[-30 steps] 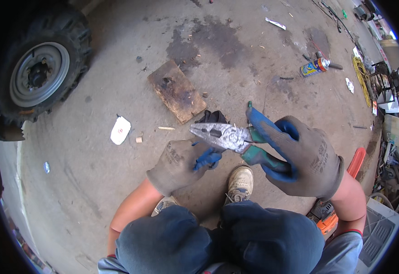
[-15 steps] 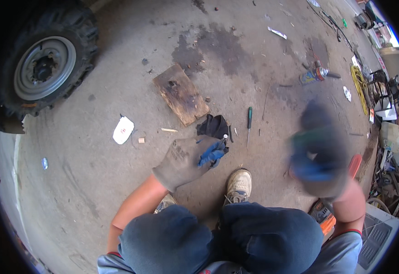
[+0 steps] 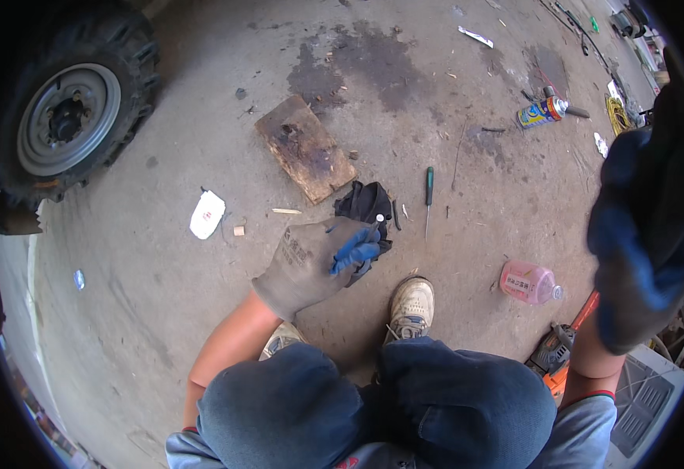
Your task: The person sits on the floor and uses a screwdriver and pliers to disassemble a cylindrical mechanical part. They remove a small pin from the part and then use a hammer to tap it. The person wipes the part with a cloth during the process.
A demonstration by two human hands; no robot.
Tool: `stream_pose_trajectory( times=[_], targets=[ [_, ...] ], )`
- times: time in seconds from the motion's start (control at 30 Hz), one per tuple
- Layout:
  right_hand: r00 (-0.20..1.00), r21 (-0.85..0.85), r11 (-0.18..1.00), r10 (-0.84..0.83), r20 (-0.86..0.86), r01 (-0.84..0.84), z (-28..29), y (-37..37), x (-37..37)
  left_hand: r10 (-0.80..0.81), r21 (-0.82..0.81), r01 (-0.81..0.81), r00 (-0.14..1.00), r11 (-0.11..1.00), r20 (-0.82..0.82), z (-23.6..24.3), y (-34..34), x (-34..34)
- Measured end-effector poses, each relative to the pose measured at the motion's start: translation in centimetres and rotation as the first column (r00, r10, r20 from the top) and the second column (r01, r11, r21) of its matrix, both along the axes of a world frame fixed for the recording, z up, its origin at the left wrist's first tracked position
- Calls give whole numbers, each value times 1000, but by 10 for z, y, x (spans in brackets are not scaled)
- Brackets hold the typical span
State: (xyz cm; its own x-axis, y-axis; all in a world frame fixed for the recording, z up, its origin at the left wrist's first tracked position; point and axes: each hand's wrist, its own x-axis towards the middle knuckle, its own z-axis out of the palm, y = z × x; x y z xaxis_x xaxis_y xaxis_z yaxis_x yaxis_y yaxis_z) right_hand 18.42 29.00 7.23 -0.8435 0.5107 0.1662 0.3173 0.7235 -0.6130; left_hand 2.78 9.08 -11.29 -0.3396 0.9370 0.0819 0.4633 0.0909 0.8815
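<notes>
My left hand (image 3: 318,254), in a grey glove with blue coating, is closed in front of my shoes. Between its fingers sticks up a small dark pin with a shiny round end (image 3: 380,219); its lower part is hidden. Just beyond the fingers lies a crumpled black cloth (image 3: 364,202). Raised at the far right, close to the camera, is my gloved right hand (image 3: 647,250), dark and smeared. Its fingers run into the dark rim, and whether they hold anything does not show. A pink bottle (image 3: 526,282) lies on its side to the left of it.
A stained wooden board (image 3: 305,148) lies beyond the cloth, with a green-handled screwdriver (image 3: 429,195) to its right. A spray can (image 3: 541,113) lies farther off. An orange power tool (image 3: 554,359) is by my right leg; a large tyre (image 3: 134,86) stands at left.
My right hand has swept up and to the right, closer to the camera, and the pink bottle now shows where it was. The left hand stays nearly in place, still closed on the pin.
</notes>
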Motion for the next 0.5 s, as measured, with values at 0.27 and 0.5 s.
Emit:
stream_pose_trajectory(
  times=[0.27,0.5],
  targets=[
    [932,-353,935,92,351,41,-66,9,0,35,9,-35,999,999,-33,-1,-7,-3],
    [848,-444,817,-96,522,367,-202,13,81,-26,-45,31,993,999,113,-5,-12,-7]
  ],
)
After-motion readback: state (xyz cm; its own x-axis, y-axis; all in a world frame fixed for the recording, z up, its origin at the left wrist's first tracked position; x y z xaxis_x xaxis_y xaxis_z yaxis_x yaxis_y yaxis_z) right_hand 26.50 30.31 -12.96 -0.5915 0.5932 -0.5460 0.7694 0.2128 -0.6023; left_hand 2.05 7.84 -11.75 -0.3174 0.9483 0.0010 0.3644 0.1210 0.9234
